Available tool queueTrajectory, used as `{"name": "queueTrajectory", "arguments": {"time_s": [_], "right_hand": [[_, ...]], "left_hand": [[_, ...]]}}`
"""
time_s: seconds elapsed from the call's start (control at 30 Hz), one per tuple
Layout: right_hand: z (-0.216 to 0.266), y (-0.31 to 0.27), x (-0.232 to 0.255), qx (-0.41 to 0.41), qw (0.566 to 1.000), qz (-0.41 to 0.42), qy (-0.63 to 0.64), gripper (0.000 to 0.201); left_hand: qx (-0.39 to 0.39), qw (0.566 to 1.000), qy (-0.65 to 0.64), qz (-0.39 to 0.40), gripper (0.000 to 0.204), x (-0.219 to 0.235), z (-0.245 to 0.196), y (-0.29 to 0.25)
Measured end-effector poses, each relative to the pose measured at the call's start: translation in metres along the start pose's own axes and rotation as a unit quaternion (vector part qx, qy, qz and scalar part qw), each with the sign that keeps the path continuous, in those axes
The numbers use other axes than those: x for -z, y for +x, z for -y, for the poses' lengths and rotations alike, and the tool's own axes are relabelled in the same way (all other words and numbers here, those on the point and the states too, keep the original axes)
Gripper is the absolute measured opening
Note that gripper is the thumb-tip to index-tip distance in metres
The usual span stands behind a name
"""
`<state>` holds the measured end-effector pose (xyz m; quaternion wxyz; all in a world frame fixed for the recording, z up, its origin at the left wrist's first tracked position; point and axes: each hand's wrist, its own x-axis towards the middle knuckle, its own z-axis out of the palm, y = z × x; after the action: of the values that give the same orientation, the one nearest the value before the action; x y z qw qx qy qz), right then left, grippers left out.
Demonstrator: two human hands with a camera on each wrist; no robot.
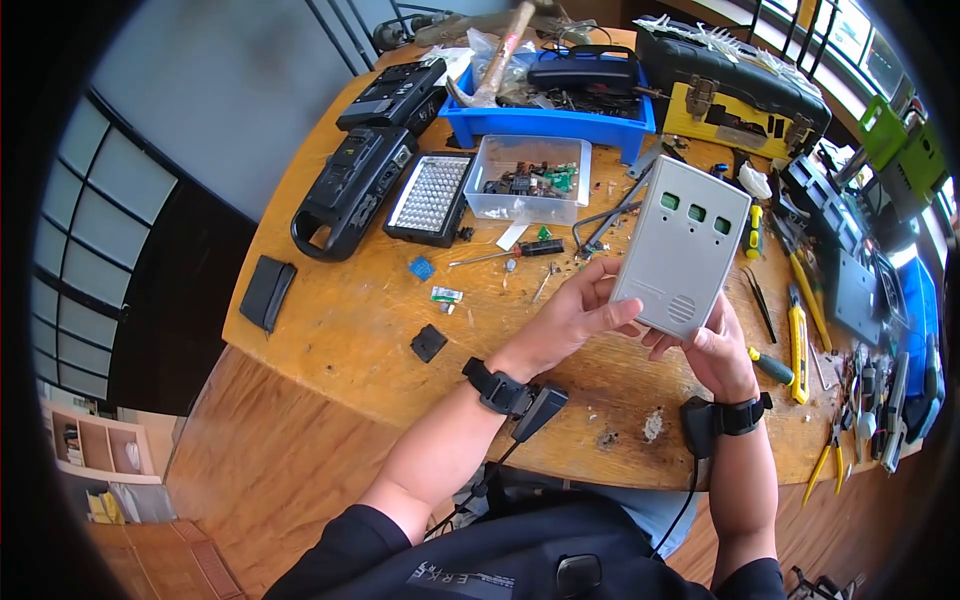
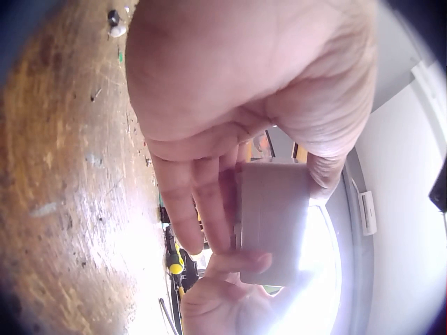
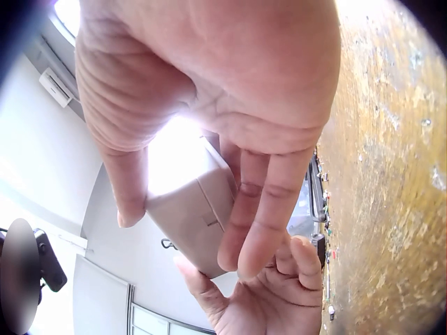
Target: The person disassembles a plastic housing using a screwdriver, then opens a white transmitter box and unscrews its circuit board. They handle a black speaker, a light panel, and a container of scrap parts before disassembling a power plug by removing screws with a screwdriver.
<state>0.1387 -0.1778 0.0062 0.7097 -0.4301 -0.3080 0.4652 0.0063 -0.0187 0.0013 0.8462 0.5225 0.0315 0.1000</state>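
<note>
A light grey plastic device case (image 1: 677,255) is raised over the table's near right part, its front facing up toward the head camera. Three small windows line its upper end, and a round slotted grille is low on the front. My left hand (image 1: 580,312) grips its lower left corner, thumb on the front and fingers behind. At the lower right corner, my right hand (image 1: 722,352) holds it the same way, its thumb along the edge. Both wrist views show the case's plain side (image 2: 274,216) between thumb and fingers; a seam runs along the side wall (image 3: 199,209) in the right one.
Behind the case stand a clear bin (image 1: 527,205) of small parts, a blue tray (image 1: 550,122) with a hammer, and a black and yellow toolbox (image 1: 735,85). An LED panel (image 1: 430,200) is at left. Yellow cutters (image 1: 798,345), pliers and other tools crowd the right edge.
</note>
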Motion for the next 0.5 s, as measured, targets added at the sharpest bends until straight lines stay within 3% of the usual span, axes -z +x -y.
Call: {"name": "queueTrajectory", "arguments": {"time_s": [0.17,0.37,0.5], "right_hand": [[0.000,0.002,0.001,0.011,0.999,0.042,0.025,0.095],[0.004,0.005,0.007,0.070,0.996,0.045,0.011,0.086],[0.003,0.005,0.010,0.068,0.996,0.047,0.019,0.083]], "left_hand": [[-0.026,0.999,-0.016,-0.014,0.050,0.004,-0.001,0.001],[-0.137,0.988,-0.008,-0.074,0.050,0.025,-0.024,-0.007],[-0.165,0.961,0.035,-0.221,0.051,0.053,-0.059,-0.029]]}}
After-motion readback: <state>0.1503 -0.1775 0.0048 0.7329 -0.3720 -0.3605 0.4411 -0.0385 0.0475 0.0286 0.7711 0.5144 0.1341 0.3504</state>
